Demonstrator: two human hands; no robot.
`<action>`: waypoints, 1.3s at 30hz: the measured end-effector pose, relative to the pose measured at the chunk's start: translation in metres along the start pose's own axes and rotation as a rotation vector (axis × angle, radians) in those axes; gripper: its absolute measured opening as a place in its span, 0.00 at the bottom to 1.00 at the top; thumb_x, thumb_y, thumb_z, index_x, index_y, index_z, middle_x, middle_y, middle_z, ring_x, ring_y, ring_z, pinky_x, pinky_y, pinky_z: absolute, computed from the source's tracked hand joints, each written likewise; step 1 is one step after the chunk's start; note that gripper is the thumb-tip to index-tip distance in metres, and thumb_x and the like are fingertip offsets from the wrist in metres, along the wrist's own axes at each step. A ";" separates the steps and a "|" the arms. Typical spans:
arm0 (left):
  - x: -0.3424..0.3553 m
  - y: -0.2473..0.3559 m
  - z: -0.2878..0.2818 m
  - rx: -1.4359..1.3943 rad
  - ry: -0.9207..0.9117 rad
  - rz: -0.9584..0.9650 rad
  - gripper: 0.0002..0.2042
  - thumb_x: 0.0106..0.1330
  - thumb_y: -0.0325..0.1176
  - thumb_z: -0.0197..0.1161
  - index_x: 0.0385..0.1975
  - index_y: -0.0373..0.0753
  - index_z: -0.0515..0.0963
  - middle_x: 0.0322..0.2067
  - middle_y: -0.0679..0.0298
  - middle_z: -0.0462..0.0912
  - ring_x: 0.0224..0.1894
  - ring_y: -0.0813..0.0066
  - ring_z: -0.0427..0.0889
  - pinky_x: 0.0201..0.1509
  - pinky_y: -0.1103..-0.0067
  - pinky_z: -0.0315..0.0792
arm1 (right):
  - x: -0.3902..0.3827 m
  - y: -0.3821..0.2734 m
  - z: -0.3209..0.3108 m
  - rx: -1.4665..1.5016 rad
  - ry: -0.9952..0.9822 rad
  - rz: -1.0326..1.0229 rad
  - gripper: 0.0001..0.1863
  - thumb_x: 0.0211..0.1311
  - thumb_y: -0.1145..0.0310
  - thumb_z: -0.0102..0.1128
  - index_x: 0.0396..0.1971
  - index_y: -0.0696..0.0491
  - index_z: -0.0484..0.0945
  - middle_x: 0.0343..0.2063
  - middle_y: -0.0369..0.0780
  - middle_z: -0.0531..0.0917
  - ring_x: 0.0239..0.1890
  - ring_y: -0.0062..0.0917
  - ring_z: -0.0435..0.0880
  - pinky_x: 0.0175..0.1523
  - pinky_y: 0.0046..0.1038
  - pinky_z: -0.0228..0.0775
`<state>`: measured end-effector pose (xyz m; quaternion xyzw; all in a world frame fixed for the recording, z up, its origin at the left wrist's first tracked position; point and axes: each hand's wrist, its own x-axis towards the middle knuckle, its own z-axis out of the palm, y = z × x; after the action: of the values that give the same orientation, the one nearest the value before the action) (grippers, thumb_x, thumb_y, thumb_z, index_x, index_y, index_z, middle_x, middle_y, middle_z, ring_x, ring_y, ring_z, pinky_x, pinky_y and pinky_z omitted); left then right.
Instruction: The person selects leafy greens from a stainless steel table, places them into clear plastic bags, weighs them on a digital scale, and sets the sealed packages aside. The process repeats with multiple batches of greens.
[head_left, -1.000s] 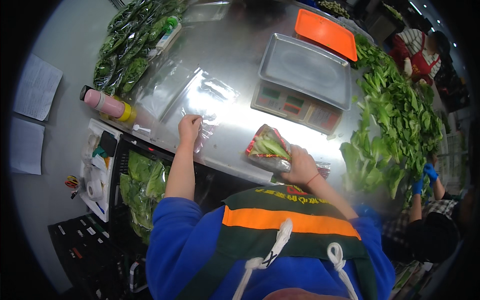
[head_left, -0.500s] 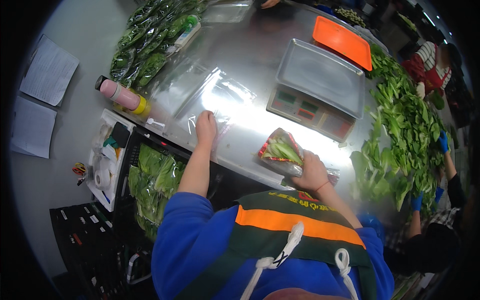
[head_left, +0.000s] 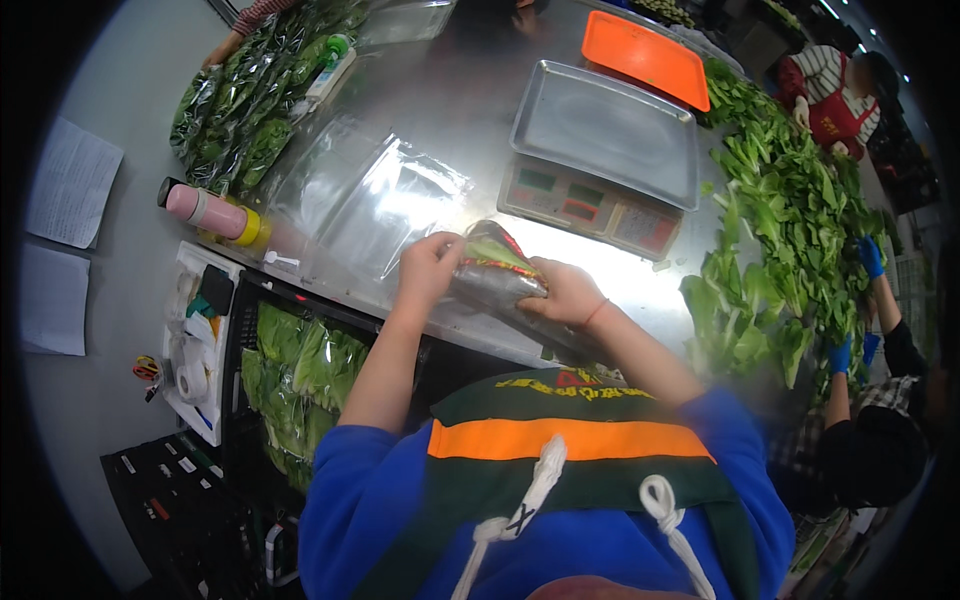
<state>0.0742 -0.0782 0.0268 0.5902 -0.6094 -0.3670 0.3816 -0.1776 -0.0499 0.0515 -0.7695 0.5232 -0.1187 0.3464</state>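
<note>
A clear plastic bag of leafy greens, with red and yellow print near its top, is held just above or on the metal table in front of me. My right hand wraps round its right side. At its left edge, the fingers of my left hand are pinched together on the plastic. Flat clear plastic bags lie on the table just beyond my left hand. A weighing scale with a metal pan stands beyond the bag, and an orange tray is behind it.
Loose leafy greens are heaped along the right, where people in blue gloves and a red apron work. Bagged greens lie at the far left by a pink bottle. A crate of bagged greens stands below the table edge.
My left hand has gone from the flat bags to the left edge of the bag of greens. The right hand has shifted that bag left and away from me.
</note>
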 end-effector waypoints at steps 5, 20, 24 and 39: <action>-0.020 0.073 0.030 0.199 0.065 0.484 0.06 0.59 0.31 0.62 0.33 0.39 0.83 0.27 0.59 0.82 0.27 0.60 0.80 0.31 0.72 0.74 | -0.002 -0.008 0.002 -0.187 0.166 0.117 0.25 0.49 0.56 0.64 0.44 0.56 0.73 0.35 0.49 0.82 0.39 0.44 0.82 0.45 0.39 0.74; -0.014 0.041 0.047 -0.321 0.128 -0.066 0.28 0.62 0.22 0.56 0.63 0.26 0.56 0.52 0.45 0.74 0.49 0.56 0.79 0.49 0.71 0.75 | -0.010 -0.012 -0.016 0.783 0.233 0.162 0.27 0.56 0.60 0.63 0.52 0.61 0.74 0.41 0.43 0.83 0.43 0.22 0.79 0.51 0.27 0.70; -0.070 0.035 0.085 0.044 -0.688 -0.156 0.13 0.68 0.34 0.53 0.39 0.30 0.79 0.24 0.56 0.83 0.31 0.75 0.82 0.32 0.75 0.73 | -0.001 -0.001 -0.009 -0.056 0.372 -0.147 0.35 0.52 0.57 0.63 0.59 0.54 0.62 0.41 0.52 0.79 0.44 0.45 0.80 0.50 0.39 0.72; -0.088 0.074 0.112 0.118 -1.006 0.165 0.13 0.69 0.38 0.54 0.44 0.38 0.79 0.34 0.56 0.84 0.38 0.67 0.81 0.42 0.75 0.73 | -0.021 -0.024 -0.012 -0.237 0.182 -0.084 0.32 0.60 0.72 0.50 0.66 0.40 0.58 0.57 0.56 0.67 0.53 0.50 0.75 0.56 0.42 0.69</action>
<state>-0.0582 0.0115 0.0411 0.3109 -0.7818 -0.5394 0.0348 -0.1757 -0.0310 0.0798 -0.8123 0.5302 -0.1397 0.1988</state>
